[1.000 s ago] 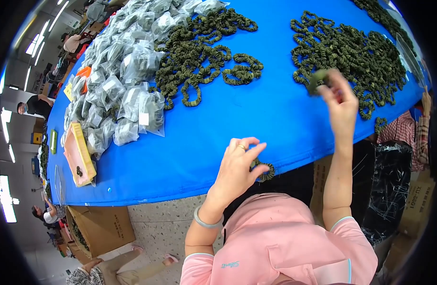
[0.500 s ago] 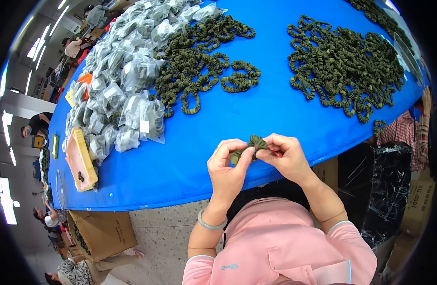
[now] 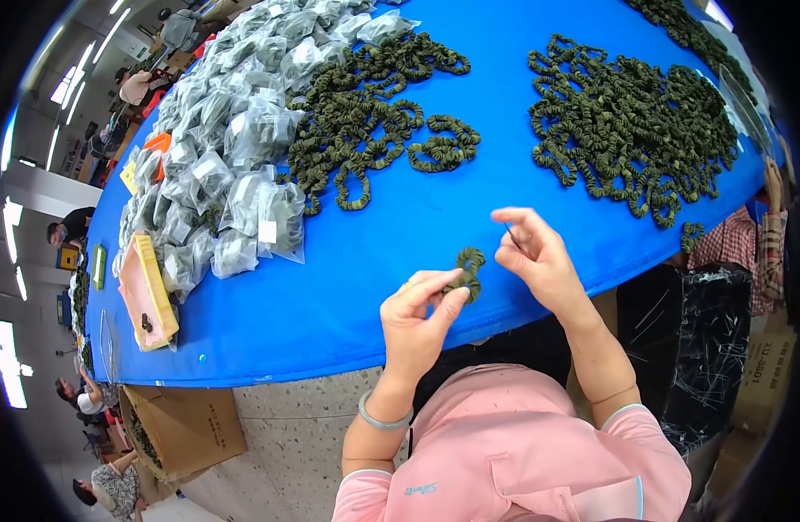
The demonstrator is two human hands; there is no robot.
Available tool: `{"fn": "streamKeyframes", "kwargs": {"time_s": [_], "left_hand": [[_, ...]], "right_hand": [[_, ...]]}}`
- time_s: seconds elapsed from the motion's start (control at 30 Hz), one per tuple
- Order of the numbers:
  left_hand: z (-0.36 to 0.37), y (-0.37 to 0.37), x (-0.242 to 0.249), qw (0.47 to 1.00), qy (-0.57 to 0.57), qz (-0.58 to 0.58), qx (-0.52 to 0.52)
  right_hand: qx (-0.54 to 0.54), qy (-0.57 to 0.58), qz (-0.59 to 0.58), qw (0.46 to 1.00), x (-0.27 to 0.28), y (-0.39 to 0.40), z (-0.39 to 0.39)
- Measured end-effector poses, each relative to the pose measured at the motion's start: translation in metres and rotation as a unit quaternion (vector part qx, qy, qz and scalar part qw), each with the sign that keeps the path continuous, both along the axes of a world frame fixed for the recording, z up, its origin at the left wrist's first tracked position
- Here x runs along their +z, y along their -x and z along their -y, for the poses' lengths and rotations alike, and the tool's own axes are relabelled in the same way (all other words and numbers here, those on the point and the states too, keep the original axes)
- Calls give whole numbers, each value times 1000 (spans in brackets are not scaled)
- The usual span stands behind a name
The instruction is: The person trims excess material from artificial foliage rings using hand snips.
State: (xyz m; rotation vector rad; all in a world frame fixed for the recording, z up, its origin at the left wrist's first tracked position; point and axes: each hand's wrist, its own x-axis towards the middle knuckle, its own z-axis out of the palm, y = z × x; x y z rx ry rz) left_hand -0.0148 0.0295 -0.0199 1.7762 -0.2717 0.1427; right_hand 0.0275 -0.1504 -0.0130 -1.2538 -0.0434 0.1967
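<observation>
While the left hand point(image 3: 422, 317) pinches a dark green scrunchie point(image 3: 468, 265) between thumb and fingertips at the near edge of the worktop point(image 3: 400, 235), the right hand point(image 3: 535, 257) sits just beside it, half closed, fingers loosely curled. A thin dark sliver, possibly a thread or needle, shows at the right fingertips; what it is cannot be determined. The scrunchie hangs upright from the left grip, above the blue cover and clear of every pile.

Judged from this arrangement, the step in hand is single-piece handling: one scrunchie is separated from stock and held up for the right hand to work on or check. The next move would call for a steady left pinch and a fine approach by the right fingertips to the gathered fabric, with no pull that slips the piece loose.

Surroundings:
- A large loose pile point(image 3: 631, 122) of matching scrunchies lies far right, well apart from the hands.
- A second pile point(image 3: 365, 109) lies centre, beside the bagged packs point(image 3: 235, 130) stacked to the left.
- A yellow tray point(image 3: 147, 291) rests near the left edge.
- A cardboard box point(image 3: 187, 426) stands on the floor below.
- Other people work at distant tables.

Nothing lies between the hands and the held piece.
</observation>
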Motion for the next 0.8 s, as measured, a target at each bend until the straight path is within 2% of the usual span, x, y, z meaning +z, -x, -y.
{"fn": "streamKeyframes", "kwargs": {"time_s": [0.07,0.13,0.3,0.5,0.8], "left_hand": [[2,0,-2,978,172,-115,33],[4,1,-3,912,337,-226,64],[8,3,-5,907,357,-216,63],[11,4,-4,929,321,-167,77],[10,4,-5,945,299,-129,34]], "right_hand": [[-25,113,99,988,4,5,0],[-50,223,194,954,6,11,1],[-58,302,273,912,-3,21,-1],[-56,311,304,899,-6,20,-1],[-38,304,308,901,-9,19,1]]}}
